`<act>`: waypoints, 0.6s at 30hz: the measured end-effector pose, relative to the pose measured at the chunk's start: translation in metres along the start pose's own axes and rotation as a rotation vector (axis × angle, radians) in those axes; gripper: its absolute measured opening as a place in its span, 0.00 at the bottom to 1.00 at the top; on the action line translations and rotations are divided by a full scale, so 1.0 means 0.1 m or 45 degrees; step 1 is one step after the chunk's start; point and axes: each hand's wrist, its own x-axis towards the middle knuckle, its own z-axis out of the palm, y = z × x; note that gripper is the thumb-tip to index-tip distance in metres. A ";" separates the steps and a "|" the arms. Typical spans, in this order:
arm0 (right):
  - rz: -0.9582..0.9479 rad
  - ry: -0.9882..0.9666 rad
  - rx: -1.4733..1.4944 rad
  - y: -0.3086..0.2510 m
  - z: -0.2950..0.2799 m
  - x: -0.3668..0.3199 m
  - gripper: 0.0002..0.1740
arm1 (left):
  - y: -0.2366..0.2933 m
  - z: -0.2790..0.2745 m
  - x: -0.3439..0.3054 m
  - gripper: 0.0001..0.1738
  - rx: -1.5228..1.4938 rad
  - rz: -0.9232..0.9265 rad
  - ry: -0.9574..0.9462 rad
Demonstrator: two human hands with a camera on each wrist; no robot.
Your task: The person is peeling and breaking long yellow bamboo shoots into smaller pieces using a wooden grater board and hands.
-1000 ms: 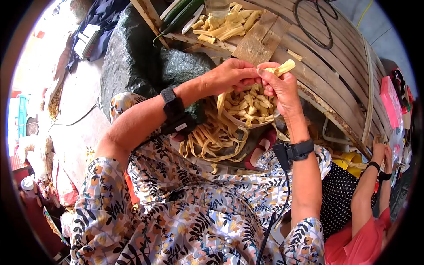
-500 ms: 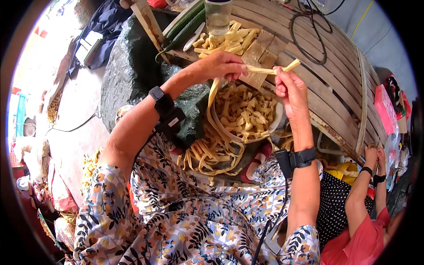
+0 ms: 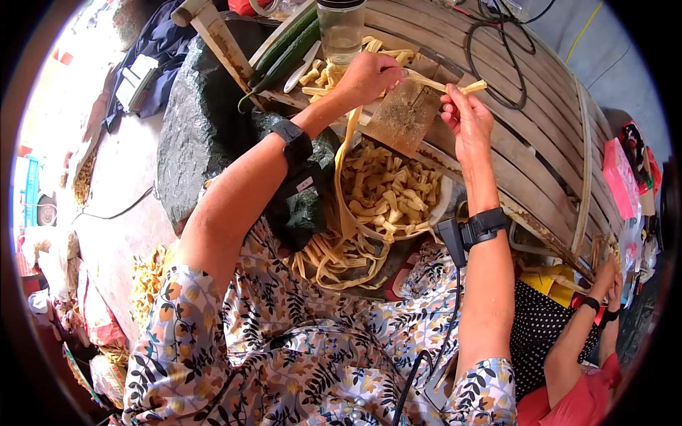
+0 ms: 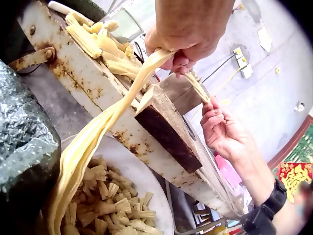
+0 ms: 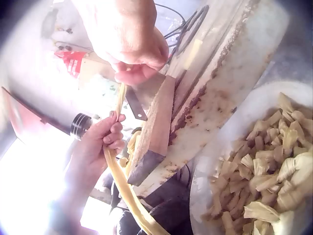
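Observation:
A long, pale-yellow, flat strip [image 3: 425, 80] runs taut between my two hands above a small wooden board [image 3: 405, 117]. My left hand [image 3: 369, 77] grips it partway along, and its loose length [image 4: 98, 125] drapes down toward the bowl. Farther right, my right hand [image 3: 469, 124] pinches the strip near its end, with a short tip jutting past the fingers. In the right wrist view, a dark metal blade [image 5: 136, 104] stands by the board, close to the strip. Under the hands, a white bowl [image 4: 159, 191] holds many short yellow pieces [image 3: 398, 192].
The slatted table [image 3: 540, 135] has a rusty edge. On it are yellow pieces [image 3: 312, 74], a jar of clear liquid [image 3: 341, 35], cucumbers [image 3: 291, 50] and a black cable [image 3: 522, 96]. Dark green plastic sheeting [image 3: 199, 128] lies left. Another person's hands [image 3: 607, 277] work at right.
My hands have come apart, stretching the strip between them. They have moved up and over the board, the left hand farther forward, and more of the bowl now shows.

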 end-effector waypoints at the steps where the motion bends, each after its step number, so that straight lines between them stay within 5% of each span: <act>1: 0.000 0.002 0.006 0.00 0.01 0.00 0.08 | -0.01 0.01 0.01 0.11 0.004 -0.010 -0.001; 6: -0.003 -0.008 -0.117 0.14 -0.03 0.06 0.07 | -0.20 0.10 0.01 0.12 -0.030 0.089 0.034; 12: 0.087 -0.055 -0.143 0.18 -0.21 -0.08 0.09 | -0.21 0.06 -0.17 0.12 -0.129 -0.222 0.013; 18: 0.277 -0.268 -0.223 0.16 -0.32 -0.29 0.19 | -0.23 0.17 -0.47 0.11 0.122 -0.010 0.040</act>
